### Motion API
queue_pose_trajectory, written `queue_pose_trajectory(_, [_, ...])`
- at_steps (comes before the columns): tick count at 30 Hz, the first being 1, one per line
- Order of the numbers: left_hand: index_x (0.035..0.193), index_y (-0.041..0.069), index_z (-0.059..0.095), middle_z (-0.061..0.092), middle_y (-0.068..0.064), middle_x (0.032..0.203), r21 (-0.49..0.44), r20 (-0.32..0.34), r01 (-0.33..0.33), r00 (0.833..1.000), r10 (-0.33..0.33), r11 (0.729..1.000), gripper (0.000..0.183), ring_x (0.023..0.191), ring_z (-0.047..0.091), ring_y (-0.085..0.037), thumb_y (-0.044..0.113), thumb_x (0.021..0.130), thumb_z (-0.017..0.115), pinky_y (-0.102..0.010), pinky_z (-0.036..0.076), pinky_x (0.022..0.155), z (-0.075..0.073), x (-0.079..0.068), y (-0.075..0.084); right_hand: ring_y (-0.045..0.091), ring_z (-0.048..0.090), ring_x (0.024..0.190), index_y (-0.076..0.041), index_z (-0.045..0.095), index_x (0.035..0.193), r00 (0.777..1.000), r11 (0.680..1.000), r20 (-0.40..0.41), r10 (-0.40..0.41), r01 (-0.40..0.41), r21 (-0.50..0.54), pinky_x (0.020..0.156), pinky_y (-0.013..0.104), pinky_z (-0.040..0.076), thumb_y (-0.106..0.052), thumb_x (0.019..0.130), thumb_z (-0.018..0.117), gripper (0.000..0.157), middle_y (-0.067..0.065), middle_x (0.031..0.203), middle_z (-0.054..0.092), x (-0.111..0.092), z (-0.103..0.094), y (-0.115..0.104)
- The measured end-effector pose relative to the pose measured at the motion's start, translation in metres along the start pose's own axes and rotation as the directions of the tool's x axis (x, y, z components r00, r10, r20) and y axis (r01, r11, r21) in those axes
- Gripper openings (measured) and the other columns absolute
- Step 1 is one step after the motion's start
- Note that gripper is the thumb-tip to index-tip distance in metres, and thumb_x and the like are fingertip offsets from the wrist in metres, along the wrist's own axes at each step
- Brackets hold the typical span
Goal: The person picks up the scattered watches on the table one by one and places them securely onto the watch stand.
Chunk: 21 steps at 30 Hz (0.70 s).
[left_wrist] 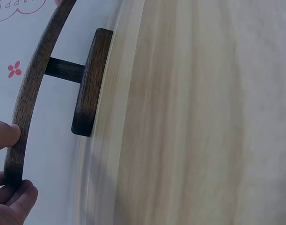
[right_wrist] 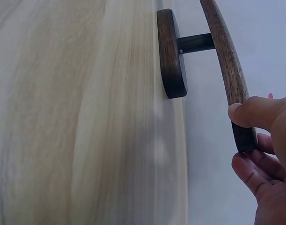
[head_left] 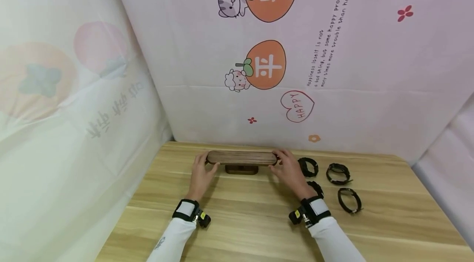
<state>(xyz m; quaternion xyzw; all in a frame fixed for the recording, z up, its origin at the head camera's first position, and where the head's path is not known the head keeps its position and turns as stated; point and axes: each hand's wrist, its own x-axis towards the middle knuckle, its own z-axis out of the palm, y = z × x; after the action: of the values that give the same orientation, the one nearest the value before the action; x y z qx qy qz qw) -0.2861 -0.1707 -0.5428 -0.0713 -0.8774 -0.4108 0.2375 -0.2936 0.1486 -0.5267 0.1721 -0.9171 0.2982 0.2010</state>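
A dark wooden T-shaped display stand [head_left: 242,158] is at the back of the table, its long rounded bar on a short post above a small base [head_left: 241,170]. My left hand [head_left: 200,175] grips the bar's left end; in the left wrist view the thumb [left_wrist: 6,135] lies on the near face and fingers curl under the tip. At the opposite end my right hand [head_left: 290,173] pinches the bar between thumb [right_wrist: 255,112] and fingers. The base appears to rest on the tabletop. Nearest to the right hand lies a black watch [head_left: 308,167].
Several black watches with closed straps lie on the right of the wooden table [head_left: 252,221], among them one watch [head_left: 338,174] and another [head_left: 349,200]. One is partly hidden behind the right forearm. A printed white cloth [head_left: 207,110] hangs behind the table's back edge.
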Motion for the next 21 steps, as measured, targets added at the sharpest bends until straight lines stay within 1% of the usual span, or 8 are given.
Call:
queue_pose_trajectory(7, [0.132, -0.003, 0.053, 0.052, -0.018, 0.122, -0.033, -0.011, -0.009, 1.0, 0.009, 0.999, 0.057, 0.112, 0.053, -0.028, 0.023, 0.086, 0.074, -0.039, 0.052, 0.093, 0.007, -0.001, 0.006, 0.026, 0.058, 0.095, -0.002, 0.058, 0.127, 1.0, 1.0, -0.001, -0.001, 0.001, 0.02, 0.074, 0.039, 0.056, -0.016, 0.079, 0.079, 0.054, 0.016, 0.121, 0.054, -0.007, -0.01, 0.003])
queue_pose_trajectory(11, [0.134, -0.001, 0.052, 0.051, -0.016, 0.122, -0.036, -0.005, -0.006, 1.0, 0.006, 0.999, 0.057, 0.112, 0.053, -0.026, 0.024, 0.086, 0.073, -0.038, 0.052, 0.093, 0.011, -0.004, 0.01, 0.026, 0.058, 0.095, -0.002, 0.058, 0.128, 1.0, 1.0, 0.008, 0.007, -0.007, 0.015, 0.074, 0.039, 0.055, -0.016, 0.08, 0.079, 0.054, 0.015, 0.121, 0.054, -0.011, -0.016, 0.004])
queue_pose_trajectory(17, [0.134, 0.0, 0.052, 0.051, -0.015, 0.12, -0.058, 0.013, 0.002, 1.0, -0.002, 0.998, 0.058, 0.111, 0.053, -0.027, 0.025, 0.087, 0.073, -0.04, 0.052, 0.093, 0.015, -0.006, 0.016, 0.026, 0.058, 0.093, -0.003, 0.057, 0.129, 0.999, 0.999, 0.023, 0.033, -0.033, 0.007, 0.073, 0.04, 0.055, -0.017, 0.08, 0.078, 0.054, 0.016, 0.121, 0.053, -0.017, -0.024, 0.005])
queue_pose_trajectory(21, [0.134, 0.0, 0.053, 0.052, -0.015, 0.118, -0.059, 0.012, -0.008, 1.0, 0.009, 0.998, 0.058, 0.108, 0.054, -0.027, 0.027, 0.087, 0.073, -0.042, 0.052, 0.092, 0.018, -0.008, 0.019, 0.026, 0.057, 0.094, -0.002, 0.057, 0.129, 0.998, 0.999, 0.031, 0.047, -0.047, 0.014, 0.074, 0.04, 0.055, -0.015, 0.081, 0.077, 0.054, 0.016, 0.12, 0.053, -0.021, -0.025, 0.007])
